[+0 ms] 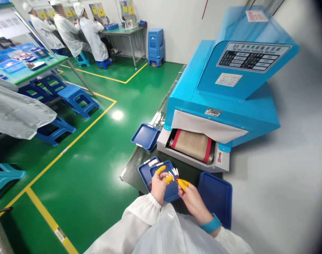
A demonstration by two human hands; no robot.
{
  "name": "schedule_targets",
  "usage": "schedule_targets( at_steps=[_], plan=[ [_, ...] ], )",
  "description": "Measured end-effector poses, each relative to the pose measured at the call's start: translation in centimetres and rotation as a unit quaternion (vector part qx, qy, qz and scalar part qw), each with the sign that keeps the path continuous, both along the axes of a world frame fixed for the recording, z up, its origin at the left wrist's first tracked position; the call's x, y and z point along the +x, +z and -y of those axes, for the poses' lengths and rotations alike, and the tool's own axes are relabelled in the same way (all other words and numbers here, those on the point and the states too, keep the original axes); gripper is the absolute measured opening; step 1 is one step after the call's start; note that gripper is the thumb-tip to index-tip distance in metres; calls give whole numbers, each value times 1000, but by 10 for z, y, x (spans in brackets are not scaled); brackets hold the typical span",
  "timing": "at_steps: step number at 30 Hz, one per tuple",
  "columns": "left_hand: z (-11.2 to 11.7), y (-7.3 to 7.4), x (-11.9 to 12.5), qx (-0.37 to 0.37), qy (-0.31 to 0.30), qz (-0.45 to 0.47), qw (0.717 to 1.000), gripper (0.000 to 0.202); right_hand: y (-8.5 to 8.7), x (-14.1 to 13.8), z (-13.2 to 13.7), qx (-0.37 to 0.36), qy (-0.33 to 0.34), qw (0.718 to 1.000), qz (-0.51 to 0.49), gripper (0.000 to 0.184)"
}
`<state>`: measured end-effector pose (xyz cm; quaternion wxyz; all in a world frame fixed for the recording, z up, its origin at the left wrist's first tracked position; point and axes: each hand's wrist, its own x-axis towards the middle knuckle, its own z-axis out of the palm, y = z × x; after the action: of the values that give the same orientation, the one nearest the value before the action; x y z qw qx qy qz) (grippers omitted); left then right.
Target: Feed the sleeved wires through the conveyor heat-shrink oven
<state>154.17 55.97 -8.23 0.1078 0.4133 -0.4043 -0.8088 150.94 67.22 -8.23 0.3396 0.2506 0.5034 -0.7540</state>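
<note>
My right hand (192,198), with yellow finger cots and a blue wristband (211,223), pinches a fanned bunch of small white-tipped pieces (175,172) with dark reddish lower parts. Close on its left is my left hand (159,185), also in yellow finger cots; its index finger is raised while the other fingertips close on the near side of the bunch. Exactly what these fingertips grip is partly hidden. Beneath both hands lies a blue tray (161,192), overlapping another blue tray (143,170) that holds white-ended pieces (152,162).
A blue machine (188,86) with a mesh conveyor belt (192,144) stands ahead. Beside it are stacked blue trays (145,135); another blue tray (216,195) lies at right. Blue stools (77,98) and a green-topped table (48,65) stand left. Several people in white work at the back.
</note>
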Motion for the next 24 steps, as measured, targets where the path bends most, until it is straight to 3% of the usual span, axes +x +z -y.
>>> schedule_targets(
  at_steps=[5, 11, 16, 19, 24],
  plan=[
    [3, -4, 0, -3, -15, -4, 1000, 66, -2, -5, -1, 0, -5, 1000, 2, 24],
    [8, -9, 1, -10, -15, 0, 1000, 63, -18, -27, -6, 11, 11, 999, -35, 23],
    [13, -22, 11, -4, -8, 25, 1000, 62, -30, -99, -5, 88, 7, 993, -84, 13],
    [14, -33, 20, 4, -10, 41, 999, 62, -30, -155, -1, 198, 30, 971, -134, 9],
    [17, -46, 35, 12, -4, 84, 996, 55, -28, -218, 1, 269, 60, 946, -171, 10]
  ],
)
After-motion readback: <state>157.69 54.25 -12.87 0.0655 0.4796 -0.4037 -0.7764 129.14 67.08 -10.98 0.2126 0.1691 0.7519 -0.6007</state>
